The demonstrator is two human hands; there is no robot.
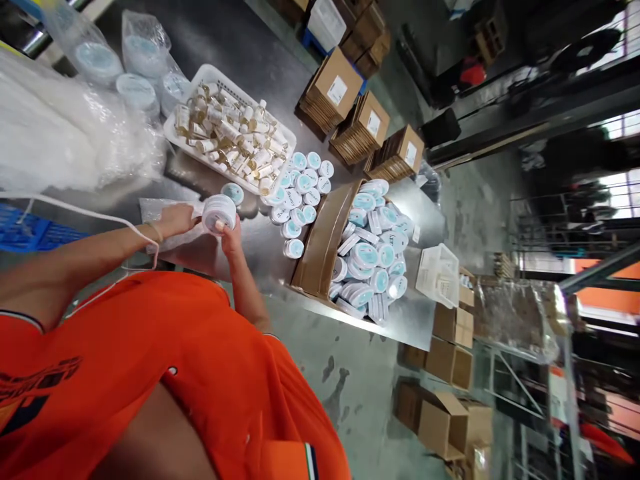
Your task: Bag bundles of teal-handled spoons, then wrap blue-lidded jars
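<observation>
My right hand (231, 238) is closed around a short stack of round white tins (219, 212), its thumb on the face towards me. At the left side of the stack, my left hand (177, 219) has its fingers pinched at the end of a clear plastic bag (153, 209), which lies flat on the metal table under it. Those fingertips are partly hidden by the stack. Just beyond the stack lies a single tin with a light-blue label (233, 193). Several more small labelled tins (299, 180) are grouped to the right.
A white basket (227, 81) of small bottles stands behind the hands. To the right is an open carton (320, 243) beside a heap of labelled tins (373, 257). Folded cardboard stacks (330, 90) line the far edge. Plastic wrap (75, 127) and a white cord (95, 215) are at left.
</observation>
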